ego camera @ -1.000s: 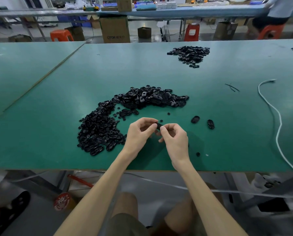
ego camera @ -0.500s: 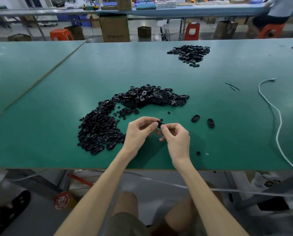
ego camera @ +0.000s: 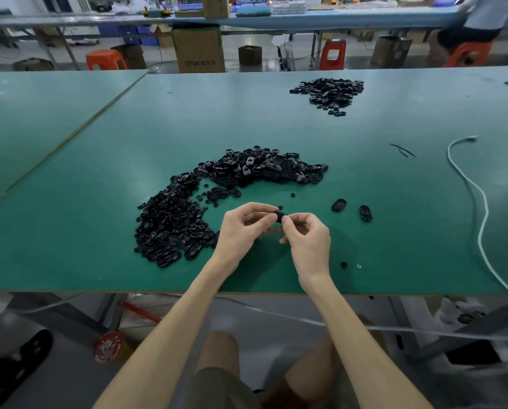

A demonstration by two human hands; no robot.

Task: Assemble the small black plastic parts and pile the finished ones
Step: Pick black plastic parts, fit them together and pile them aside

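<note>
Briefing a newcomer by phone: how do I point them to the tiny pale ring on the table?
On the green table, look near its front edge, just right of the right hand. Two specks lie there side by side. The ring is the right one, pale beside a black bit.

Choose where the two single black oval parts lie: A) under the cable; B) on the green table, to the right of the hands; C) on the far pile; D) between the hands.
B: both oval parts lie on the green table, right of the right hand, which pinches a small black part with the left hand.
</note>
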